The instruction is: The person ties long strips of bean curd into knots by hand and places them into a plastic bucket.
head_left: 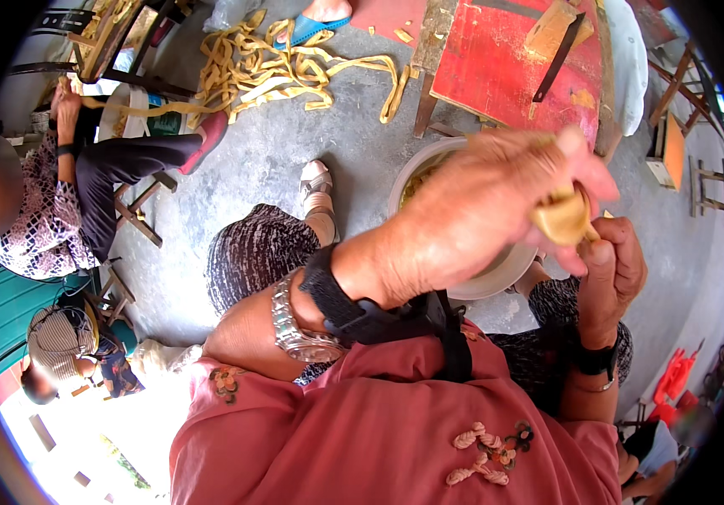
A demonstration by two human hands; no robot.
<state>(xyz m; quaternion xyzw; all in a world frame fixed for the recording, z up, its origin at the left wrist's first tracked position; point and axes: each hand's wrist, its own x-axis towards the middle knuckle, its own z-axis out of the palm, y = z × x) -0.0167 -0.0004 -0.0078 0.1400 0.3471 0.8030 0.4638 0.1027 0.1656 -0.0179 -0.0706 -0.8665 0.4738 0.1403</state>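
My left hand (pixel 488 196) reaches across from the left, a metal watch and a black strap on its wrist. Its fingers are around a folded, glossy yellow-brown strip (pixel 562 219), partly hidden by them. Just right of it and a little lower, my right hand (pixel 614 271) pinches the narrow end of the same strip between thumb and fingers. Below my left hand stands a whitish round tub (pixel 494 281); yellowish pieces (pixel 418 183) show inside it, and my hand and forearm cover much of it.
A red-topped wooden bench (pixel 482 69) bears a dark flat metal bar (pixel 557 60) and a wooden block. Long yellow-brown strips (pixel 261 69) lie heaped on the concrete floor. A seated person (pixel 40 233) at left holds one such strip. More people and wooden stools are around.
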